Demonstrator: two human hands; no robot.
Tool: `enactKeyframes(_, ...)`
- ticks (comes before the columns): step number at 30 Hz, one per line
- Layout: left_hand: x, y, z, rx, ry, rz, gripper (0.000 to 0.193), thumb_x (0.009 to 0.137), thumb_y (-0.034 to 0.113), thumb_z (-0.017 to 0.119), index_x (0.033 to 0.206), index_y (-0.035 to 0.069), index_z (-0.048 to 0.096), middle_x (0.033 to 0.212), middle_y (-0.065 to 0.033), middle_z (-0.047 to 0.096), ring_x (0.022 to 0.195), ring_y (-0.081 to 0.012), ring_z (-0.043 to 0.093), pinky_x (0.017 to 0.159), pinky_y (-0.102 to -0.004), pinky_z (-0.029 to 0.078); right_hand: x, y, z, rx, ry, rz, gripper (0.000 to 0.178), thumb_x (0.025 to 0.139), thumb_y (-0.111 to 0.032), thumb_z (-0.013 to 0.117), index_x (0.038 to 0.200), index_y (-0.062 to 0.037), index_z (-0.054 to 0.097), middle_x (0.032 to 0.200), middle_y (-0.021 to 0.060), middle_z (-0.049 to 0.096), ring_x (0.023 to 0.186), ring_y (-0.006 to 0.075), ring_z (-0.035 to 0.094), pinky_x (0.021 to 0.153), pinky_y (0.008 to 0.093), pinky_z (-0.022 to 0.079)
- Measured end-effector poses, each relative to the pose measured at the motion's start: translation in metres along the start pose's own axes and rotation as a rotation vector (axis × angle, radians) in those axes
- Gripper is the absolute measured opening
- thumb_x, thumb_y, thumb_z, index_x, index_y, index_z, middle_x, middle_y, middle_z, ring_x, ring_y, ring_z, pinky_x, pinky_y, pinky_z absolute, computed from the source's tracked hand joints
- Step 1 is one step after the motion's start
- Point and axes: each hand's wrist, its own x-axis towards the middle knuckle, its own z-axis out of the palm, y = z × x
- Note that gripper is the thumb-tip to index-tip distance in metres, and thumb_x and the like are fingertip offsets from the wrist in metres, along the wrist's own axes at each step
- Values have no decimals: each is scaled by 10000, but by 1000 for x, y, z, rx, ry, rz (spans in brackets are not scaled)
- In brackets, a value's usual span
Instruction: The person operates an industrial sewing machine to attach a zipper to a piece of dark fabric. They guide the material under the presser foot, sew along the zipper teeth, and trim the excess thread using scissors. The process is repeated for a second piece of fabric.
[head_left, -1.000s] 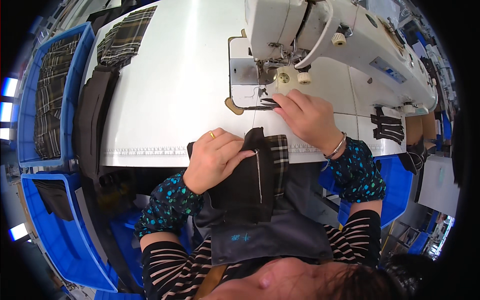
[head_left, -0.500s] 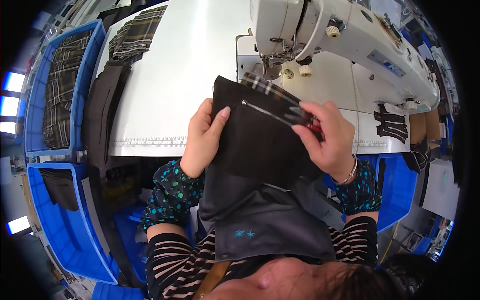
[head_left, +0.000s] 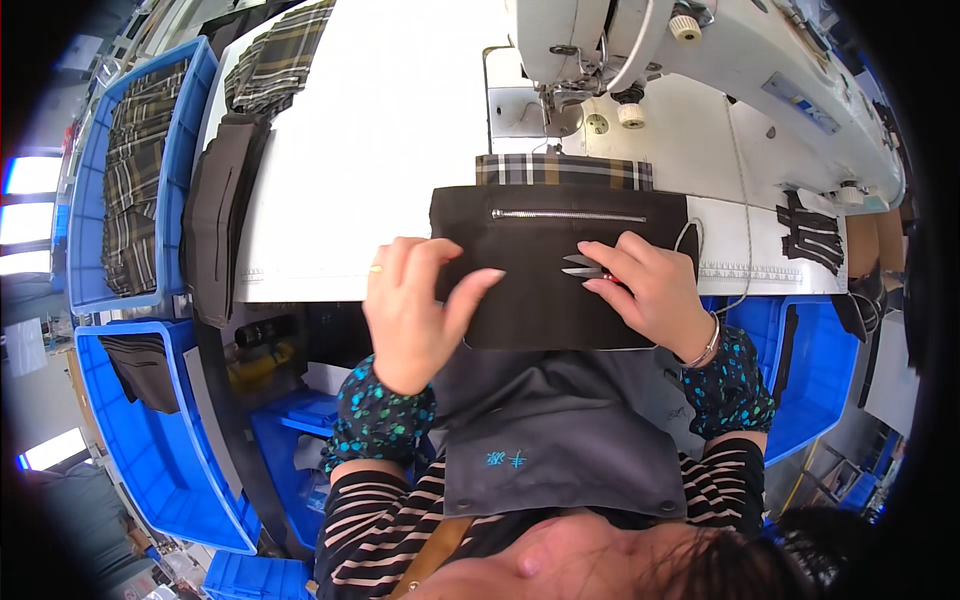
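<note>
Both hands press a dark zippered panel (head_left: 560, 270) flat: left (head_left: 415, 310) open-fingered, right (head_left: 645, 290) pinching thread snips (head_left: 583, 266) (plaid lining above).

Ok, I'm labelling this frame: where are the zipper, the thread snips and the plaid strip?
zipper (head_left: 568, 215), head view, middle of its teeth.
thread snips (head_left: 580, 266), head view, the blades.
plaid strip (head_left: 562, 170), head view, its middle.

A single wide fisheye view from a camera worn on the person's head, looking steeply down and slightly forward. The person's own chest and forearms fill the lower edge, very near. The white bench (head_left: 380, 150) lies just beyond, close below the lens, and the sewing machine (head_left: 720, 60) sits at the top right. Straight edges bend toward the dark round rim.
</note>
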Motion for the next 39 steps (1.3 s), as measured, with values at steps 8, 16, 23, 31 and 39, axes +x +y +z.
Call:
enactKeyframes(8,11,0,39,68,-142,-42,245,884,216,835,853,99,621,823,-52,601,780,-289,587,715,-418,459,-4,11,-4,28,-13,-21,410,882,-264,824,1259,-131,739,845,15,555,655,171,634,562,338,487)
enactKeyframes(16,13,-11,17,-1,-193,-102,156,922,133,790,898,69,649,851,-86,613,799,-307,609,739,-422,480,-4,12,-4,33,-12,-26,411,875,-256,829,1259,-136,742,846,11,558,651,161,638,559,330,487)
enactKeyframes(23,47,-19,20,-85,-161,88,290,895,10,747,1175,82,776,1016,-100,663,936,-301,644,813,-393,530,-2,12,-6,51,-21,-29,415,872,-250,831,1260,-132,742,847,12,556,653,160,642,557,328,485)
enactKeyframes(31,40,-21,22,-61,-255,118,347,813,109,855,1158,102,817,1092,-45,698,929,-243,640,816,-374,552,-3,14,-6,54,-28,-24,414,870,-246,833,1256,-129,743,841,10,550,650,155,639,556,327,485)
enactKeyframes(39,22,-15,27,-60,-112,59,300,767,120,897,1033,58,772,1121,-68,689,970,-275,637,824,-395,547,6,0,-15,151,-84,121,376,898,-212,813,1230,-92,684,931,57,628,694,227,670,610,361,521)
